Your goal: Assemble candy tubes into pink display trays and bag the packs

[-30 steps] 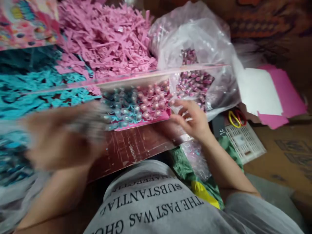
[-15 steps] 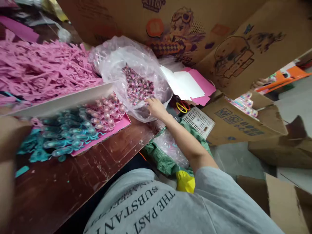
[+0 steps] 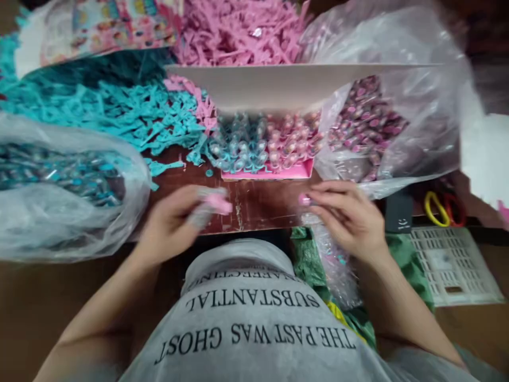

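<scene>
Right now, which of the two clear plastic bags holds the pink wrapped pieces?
The plastic bag on the right, above the right hand; the left bag holds teal pieces.

Two hands (image 3: pixel 175 223) — two plastic bags (image 3: pixel 59 212) — one pink tray (image 3: pixel 266 171).

R hand (image 3: pixel 350 217) out of candy bag (image 3: pixel 397 127), both hands now w/ pink pieces.

Pink tray (image 3: pixel 265 172) holds teal and pink pieces (image 3: pixel 262 143); teal strips (image 3: pixel 119 114) beside it.
</scene>
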`<state>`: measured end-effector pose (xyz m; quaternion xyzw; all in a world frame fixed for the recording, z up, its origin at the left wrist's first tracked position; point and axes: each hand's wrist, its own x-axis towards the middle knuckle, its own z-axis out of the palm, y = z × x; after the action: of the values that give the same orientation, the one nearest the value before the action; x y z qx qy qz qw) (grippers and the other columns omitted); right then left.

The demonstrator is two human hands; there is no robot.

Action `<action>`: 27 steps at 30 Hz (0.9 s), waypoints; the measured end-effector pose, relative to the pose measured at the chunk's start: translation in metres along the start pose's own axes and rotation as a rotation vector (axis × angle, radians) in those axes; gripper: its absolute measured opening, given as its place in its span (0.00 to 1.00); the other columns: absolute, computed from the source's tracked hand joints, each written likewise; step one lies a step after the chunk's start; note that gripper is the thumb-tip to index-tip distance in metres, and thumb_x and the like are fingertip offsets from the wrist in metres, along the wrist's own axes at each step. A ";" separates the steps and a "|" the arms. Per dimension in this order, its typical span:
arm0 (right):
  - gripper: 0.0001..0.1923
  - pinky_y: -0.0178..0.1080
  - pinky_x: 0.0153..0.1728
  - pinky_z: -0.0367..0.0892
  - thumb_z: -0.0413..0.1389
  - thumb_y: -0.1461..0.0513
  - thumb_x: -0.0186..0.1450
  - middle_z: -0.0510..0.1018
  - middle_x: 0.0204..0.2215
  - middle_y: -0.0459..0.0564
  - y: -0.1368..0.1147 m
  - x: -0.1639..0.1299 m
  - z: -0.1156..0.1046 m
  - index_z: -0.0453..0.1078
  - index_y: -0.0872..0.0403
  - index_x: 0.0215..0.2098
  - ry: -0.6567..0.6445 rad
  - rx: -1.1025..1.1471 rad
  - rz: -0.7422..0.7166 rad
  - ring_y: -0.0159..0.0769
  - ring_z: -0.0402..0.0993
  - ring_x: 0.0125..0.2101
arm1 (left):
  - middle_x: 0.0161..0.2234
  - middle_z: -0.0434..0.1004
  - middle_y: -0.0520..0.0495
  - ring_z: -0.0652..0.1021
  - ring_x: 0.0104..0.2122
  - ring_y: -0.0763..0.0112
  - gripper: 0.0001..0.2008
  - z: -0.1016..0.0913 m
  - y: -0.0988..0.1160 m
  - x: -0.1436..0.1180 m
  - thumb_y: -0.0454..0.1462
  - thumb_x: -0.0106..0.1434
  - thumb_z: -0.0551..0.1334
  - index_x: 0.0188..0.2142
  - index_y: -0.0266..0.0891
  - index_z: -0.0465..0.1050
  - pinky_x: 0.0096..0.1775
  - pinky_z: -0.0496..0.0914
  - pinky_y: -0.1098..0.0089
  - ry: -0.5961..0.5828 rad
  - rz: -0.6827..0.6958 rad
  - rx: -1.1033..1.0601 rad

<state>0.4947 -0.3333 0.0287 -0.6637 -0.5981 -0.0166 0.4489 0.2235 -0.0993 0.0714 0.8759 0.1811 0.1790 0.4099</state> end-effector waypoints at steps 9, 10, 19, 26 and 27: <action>0.14 0.43 0.52 0.83 0.59 0.66 0.75 0.85 0.51 0.52 -0.014 0.024 0.047 0.74 0.53 0.58 -0.271 -0.068 -0.255 0.39 0.84 0.50 | 0.46 0.87 0.49 0.85 0.44 0.68 0.14 0.063 -0.016 0.019 0.33 0.74 0.60 0.51 0.44 0.84 0.47 0.78 0.69 -0.188 0.076 -0.043; 0.14 0.43 0.51 0.83 0.59 0.67 0.75 0.85 0.51 0.53 -0.013 0.023 0.046 0.74 0.54 0.58 -0.274 -0.123 -0.286 0.40 0.84 0.50 | 0.46 0.87 0.49 0.85 0.44 0.68 0.14 0.063 -0.018 0.019 0.32 0.73 0.59 0.50 0.44 0.83 0.46 0.78 0.69 -0.178 0.096 0.020; 0.16 0.44 0.37 0.81 0.52 0.68 0.76 0.84 0.50 0.60 -0.011 0.012 0.051 0.74 0.60 0.59 -0.391 -0.312 -0.253 0.45 0.81 0.44 | 0.50 0.87 0.46 0.87 0.43 0.67 0.16 0.087 -0.023 0.013 0.31 0.73 0.57 0.50 0.41 0.83 0.31 0.76 0.72 -0.019 0.226 0.439; 0.20 0.35 0.31 0.72 0.55 0.48 0.77 0.84 0.33 0.48 -0.006 0.008 0.044 0.78 0.56 0.47 -0.505 0.285 0.337 0.31 0.78 0.29 | 0.52 0.86 0.45 0.87 0.39 0.64 0.17 0.086 -0.030 0.016 0.32 0.73 0.56 0.53 0.42 0.82 0.38 0.79 0.67 -0.155 0.347 0.473; 0.21 0.35 0.31 0.72 0.56 0.46 0.76 0.85 0.33 0.47 -0.001 0.008 0.040 0.77 0.55 0.48 -0.508 0.330 0.397 0.31 0.78 0.28 | 0.53 0.86 0.45 0.86 0.42 0.63 0.17 0.086 -0.032 0.018 0.33 0.74 0.56 0.54 0.43 0.81 0.39 0.79 0.67 -0.177 0.293 0.435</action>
<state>0.4757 -0.3029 0.0100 -0.6684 -0.5447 0.3331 0.3815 0.2737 -0.1282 -0.0019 0.9724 0.0503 0.1162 0.1961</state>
